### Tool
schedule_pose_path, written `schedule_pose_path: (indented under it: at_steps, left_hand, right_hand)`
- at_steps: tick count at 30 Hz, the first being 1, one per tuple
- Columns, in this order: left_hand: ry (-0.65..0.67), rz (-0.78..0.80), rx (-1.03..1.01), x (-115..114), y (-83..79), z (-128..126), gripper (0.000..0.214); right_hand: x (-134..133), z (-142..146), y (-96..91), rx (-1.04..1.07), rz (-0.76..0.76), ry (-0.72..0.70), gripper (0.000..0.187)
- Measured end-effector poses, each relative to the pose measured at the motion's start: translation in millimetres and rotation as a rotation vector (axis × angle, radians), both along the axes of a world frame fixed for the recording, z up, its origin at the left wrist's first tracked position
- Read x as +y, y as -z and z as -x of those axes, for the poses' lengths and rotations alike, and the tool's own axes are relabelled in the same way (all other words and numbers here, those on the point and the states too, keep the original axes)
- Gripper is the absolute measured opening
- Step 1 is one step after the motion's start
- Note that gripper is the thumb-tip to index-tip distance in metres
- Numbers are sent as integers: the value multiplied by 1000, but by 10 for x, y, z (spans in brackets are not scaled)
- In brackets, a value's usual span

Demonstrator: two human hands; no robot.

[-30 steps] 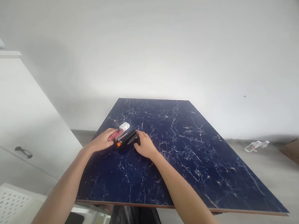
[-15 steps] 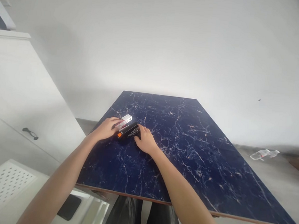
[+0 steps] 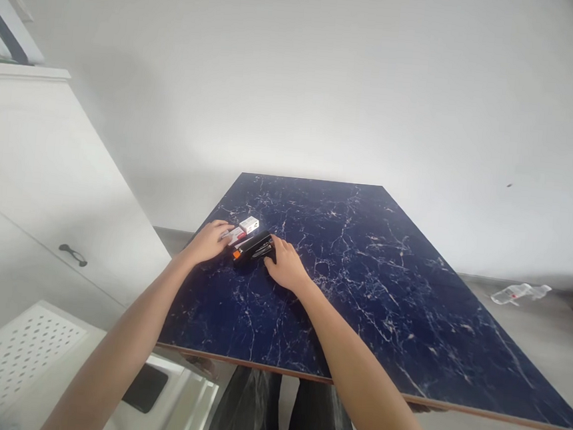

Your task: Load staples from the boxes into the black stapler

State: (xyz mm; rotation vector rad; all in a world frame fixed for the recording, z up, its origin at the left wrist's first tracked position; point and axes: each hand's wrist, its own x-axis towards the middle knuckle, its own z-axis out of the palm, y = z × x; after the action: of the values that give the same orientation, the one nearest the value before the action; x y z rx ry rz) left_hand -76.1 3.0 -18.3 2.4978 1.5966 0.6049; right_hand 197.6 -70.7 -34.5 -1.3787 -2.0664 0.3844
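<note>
On the left part of the dark blue marbled table (image 3: 359, 302) lies a black case (image 3: 252, 247) with an orange patch at its near-left end and thin silvery items along its front side. My right hand (image 3: 286, 265) grips the case's right end, fingers behind and thumb in front. Against its far-left side is a small red-and-white box (image 3: 236, 235), with a white box (image 3: 249, 224) just beyond. My left hand (image 3: 209, 240) reaches to the red-and-white box, its fingers stretched out and tips at the box's left end. Print on the boxes is too small to read.
A white cabinet (image 3: 29, 172) with a dark handle stands at the left. Below it are a white perforated panel (image 3: 18, 352) and a black flat object (image 3: 145, 388). Clear plastic bottles (image 3: 518, 293) lie on the floor at the right. A pale wall rises behind the table.
The view has shifted slightly. The white box and the red-and-white box now show as two separate boxes, and my left fingers have loosened and spread. My right hand stays at the black case.
</note>
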Motion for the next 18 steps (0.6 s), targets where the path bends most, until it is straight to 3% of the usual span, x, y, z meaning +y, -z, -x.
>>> schedule_pose_path:
  at_steps: [12,18]
  left_hand:
    - [-29,-130,-109,-65,-101,-46,39]
    - [-20,-83,-77,-127,-178,-103,39]
  right_hand:
    - [-16,-5,-20,-24,13,-3,65]
    - [-7,-5,-19,-22,12,-4,64]
